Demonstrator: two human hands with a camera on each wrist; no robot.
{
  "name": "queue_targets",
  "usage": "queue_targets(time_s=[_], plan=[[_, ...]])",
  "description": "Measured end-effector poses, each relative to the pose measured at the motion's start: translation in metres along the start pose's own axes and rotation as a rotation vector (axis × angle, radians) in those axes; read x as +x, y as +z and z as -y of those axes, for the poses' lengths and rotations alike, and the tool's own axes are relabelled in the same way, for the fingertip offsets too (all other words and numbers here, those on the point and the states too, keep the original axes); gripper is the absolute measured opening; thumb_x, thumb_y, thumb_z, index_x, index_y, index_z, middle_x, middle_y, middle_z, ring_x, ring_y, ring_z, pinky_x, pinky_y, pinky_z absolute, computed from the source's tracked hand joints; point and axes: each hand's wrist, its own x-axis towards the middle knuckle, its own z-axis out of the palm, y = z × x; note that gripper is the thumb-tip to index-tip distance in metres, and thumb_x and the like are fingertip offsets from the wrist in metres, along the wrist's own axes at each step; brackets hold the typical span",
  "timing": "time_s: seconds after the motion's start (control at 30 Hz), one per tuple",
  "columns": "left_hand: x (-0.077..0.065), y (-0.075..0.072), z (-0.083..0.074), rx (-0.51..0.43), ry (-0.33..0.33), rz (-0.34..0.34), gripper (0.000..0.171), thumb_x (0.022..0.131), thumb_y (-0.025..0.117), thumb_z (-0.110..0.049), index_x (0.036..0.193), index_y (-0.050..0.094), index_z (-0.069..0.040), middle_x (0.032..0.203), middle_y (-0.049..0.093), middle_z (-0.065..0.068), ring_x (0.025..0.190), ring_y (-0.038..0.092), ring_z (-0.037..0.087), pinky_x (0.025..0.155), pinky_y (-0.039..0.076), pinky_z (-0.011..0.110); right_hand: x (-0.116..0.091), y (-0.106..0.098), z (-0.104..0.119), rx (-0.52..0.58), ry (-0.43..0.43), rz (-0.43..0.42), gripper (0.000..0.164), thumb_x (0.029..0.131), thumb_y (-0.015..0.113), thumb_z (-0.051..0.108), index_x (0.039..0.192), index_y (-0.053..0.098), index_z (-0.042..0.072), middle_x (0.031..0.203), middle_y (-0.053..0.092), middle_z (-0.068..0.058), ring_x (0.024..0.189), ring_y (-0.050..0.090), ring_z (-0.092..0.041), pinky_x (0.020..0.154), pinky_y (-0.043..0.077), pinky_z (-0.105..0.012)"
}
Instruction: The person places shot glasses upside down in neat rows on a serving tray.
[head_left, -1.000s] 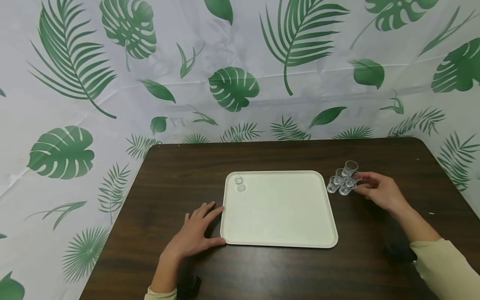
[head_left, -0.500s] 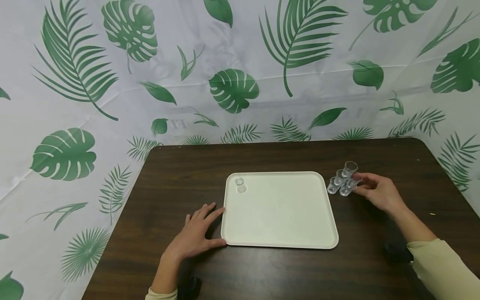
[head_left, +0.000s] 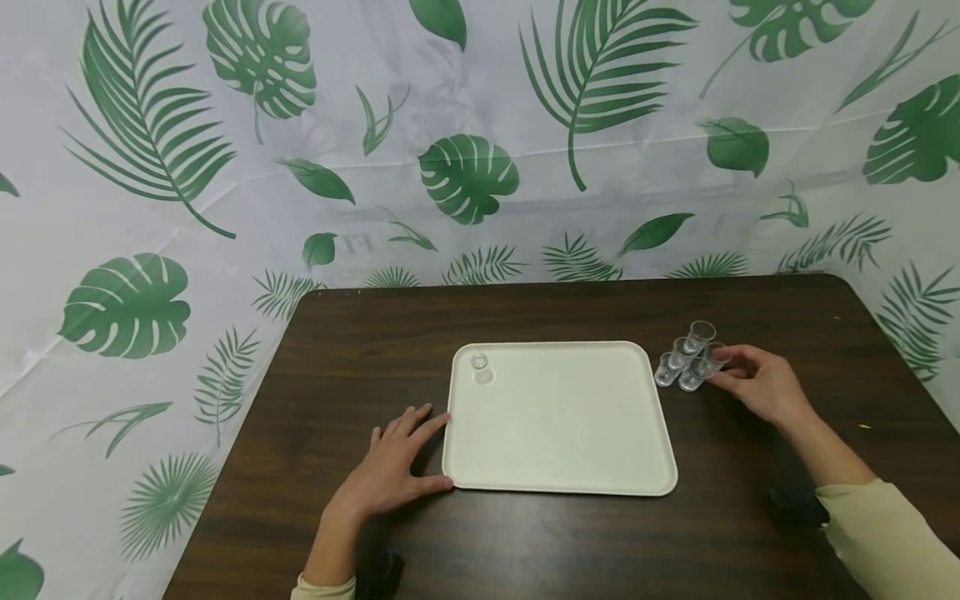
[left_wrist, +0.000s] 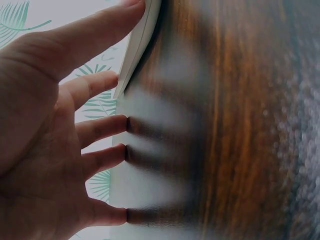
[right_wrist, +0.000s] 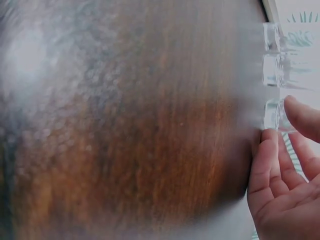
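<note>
At the right of the table my right hand (head_left: 765, 385) pinches a small clear shot glass (head_left: 717, 357) between thumb and fingers. In the right wrist view that gripped glass (right_wrist: 270, 114) stands low by the tabletop. Several similar shot glasses (head_left: 689, 373) cluster just left of it. My left hand (head_left: 381, 472) has its fingers spread, with thumb and index finger touching the left edge of a cream tray (head_left: 558, 433). One more shot glass (head_left: 479, 362) stands in the tray's far left corner. In the left wrist view the thumb rests against the tray's rim (left_wrist: 142, 42).
The dark wooden table (head_left: 555, 550) carries everything. Behind it hangs a white cloth (head_left: 510, 233) with green leaf prints, close to the table's far edge. The glass cluster stands near the tray's right rim.
The shot glass in my right hand has shifted slightly to the right, away from the cluster. The left hand and tray stay as they were.
</note>
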Motion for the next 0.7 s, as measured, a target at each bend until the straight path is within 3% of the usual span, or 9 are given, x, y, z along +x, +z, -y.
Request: queue_targets(time_s=[0.3, 0.53, 0.7], plan=[[0.000, 0.000, 0.002, -0.006, 0.008, 0.000, 0.086, 0.079, 0.078, -0.052, 0.152, 0.040, -0.026, 0.157, 0.030, 0.012, 0.145, 0.020, 0.041, 0.101, 0.010, 0.078, -0.001, -0.006, 0.004, 0.068, 0.085, -0.016, 0.049, 0.092, 0.071, 0.025, 0.122, 0.052, -0.009, 0.116, 0.057, -0.029, 0.068, 0.061, 0.000, 0.056, 0.055, -0.029], [0.001, 0.000, 0.002, -0.007, 0.012, 0.007, 0.086, 0.080, 0.077, -0.052, 0.152, 0.039, -0.026, 0.158, 0.029, 0.012, 0.145, 0.019, 0.041, 0.101, 0.010, 0.078, -0.003, -0.011, 0.009, 0.145, 0.062, -0.066, 0.044, 0.092, 0.071, 0.015, 0.120, 0.049, -0.010, 0.094, 0.061, 0.001, 0.070, 0.061, 0.006, 0.060, 0.056, -0.027], [0.000, -0.001, 0.001, -0.007, 0.016, 0.002, 0.085, 0.080, 0.078, -0.051, 0.152, 0.040, -0.025, 0.157, 0.030, 0.013, 0.144, 0.020, 0.042, 0.100, 0.011, 0.079, -0.003, -0.014, 0.013, 0.080, 0.016, -0.210, 0.041, 0.091, 0.071, 0.017, 0.119, 0.054, -0.007, 0.094, 0.058, 0.011, 0.073, 0.054, 0.014, 0.059, 0.048, -0.013]])
